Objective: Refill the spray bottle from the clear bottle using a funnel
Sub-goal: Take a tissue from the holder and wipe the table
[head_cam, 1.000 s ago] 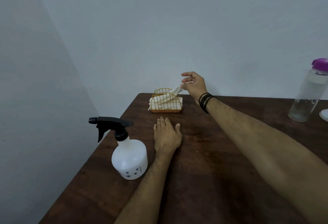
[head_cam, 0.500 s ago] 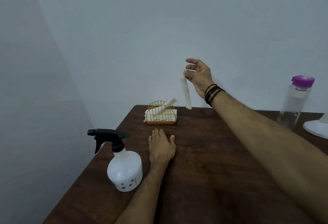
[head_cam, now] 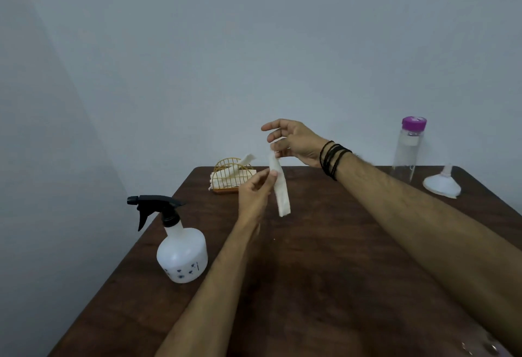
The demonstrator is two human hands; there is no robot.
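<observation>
Both hands up over the surface point(head_cam: 324, 286), centre. Right hand point(head_cam: 296, 141) pinches the top of a folded tissue point(head_cam: 281, 190), other fingers spread; left hand point(head_cam: 254, 195) pinches its edge. Spray bottle point(head_cam: 180, 252) near the surface's left edge; clear bottle point(head_cam: 408, 150) and funnel point(head_cam: 442, 182) at its far right edge.

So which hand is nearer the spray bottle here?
Left. The left hand is raised just right of the spray bottle, pinching the folded tissue. The right hand holds the tissue's top, higher and farther right.
</observation>
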